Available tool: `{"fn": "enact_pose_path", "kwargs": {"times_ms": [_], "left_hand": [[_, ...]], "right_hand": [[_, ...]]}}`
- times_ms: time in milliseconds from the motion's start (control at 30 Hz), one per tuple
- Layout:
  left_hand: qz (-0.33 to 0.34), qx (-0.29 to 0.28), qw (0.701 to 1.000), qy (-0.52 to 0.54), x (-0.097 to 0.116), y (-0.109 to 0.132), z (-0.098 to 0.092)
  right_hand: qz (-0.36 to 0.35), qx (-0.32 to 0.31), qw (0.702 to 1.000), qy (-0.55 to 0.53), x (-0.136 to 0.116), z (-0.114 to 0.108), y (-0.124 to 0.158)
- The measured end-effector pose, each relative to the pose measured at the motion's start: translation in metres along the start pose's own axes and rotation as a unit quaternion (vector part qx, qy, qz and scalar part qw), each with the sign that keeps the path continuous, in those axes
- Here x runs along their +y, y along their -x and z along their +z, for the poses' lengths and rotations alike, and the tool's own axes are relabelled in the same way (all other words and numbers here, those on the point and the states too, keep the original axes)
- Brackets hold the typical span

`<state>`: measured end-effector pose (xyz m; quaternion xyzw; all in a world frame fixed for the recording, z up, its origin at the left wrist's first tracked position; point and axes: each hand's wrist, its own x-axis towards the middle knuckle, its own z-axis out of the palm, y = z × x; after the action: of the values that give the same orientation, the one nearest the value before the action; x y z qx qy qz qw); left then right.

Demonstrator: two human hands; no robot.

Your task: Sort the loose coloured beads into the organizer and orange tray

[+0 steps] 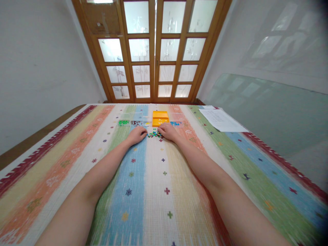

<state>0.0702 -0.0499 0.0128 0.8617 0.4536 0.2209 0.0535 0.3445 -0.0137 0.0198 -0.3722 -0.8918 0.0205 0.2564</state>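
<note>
Both my arms stretch far out over a striped cloth [153, 177]. My left hand [137, 134] rests knuckles-up on the cloth, fingers curled, just left of a small heap of mixed coloured beads [154, 134]. My right hand [167, 131] lies at the right of the heap with its fingers bent down onto the beads. What either hand pinches is too small to see. Behind the heap stands an orange tray [160, 118]. Beside the tray lie clear compartments with green beads [123, 122], dark beads [136, 122] and blue beads [175, 123].
A sheet of printed paper [221, 120] lies at the far right of the cloth. Wooden doors with frosted glass panes [153, 51] stand behind the table. A glass pane [269, 112] leans on the right wall.
</note>
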Motion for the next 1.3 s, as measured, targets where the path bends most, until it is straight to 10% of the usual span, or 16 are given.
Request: {"fn": "enact_pose_path", "kwargs": {"times_ms": [1300], "left_hand": [[0.005, -0.003, 1.0, 0.0, 0.0003, -0.0011, 0.001]], "right_hand": [[-0.037, -0.03, 0.999, -0.025, -0.0015, 0.0063, -0.0018]]}}
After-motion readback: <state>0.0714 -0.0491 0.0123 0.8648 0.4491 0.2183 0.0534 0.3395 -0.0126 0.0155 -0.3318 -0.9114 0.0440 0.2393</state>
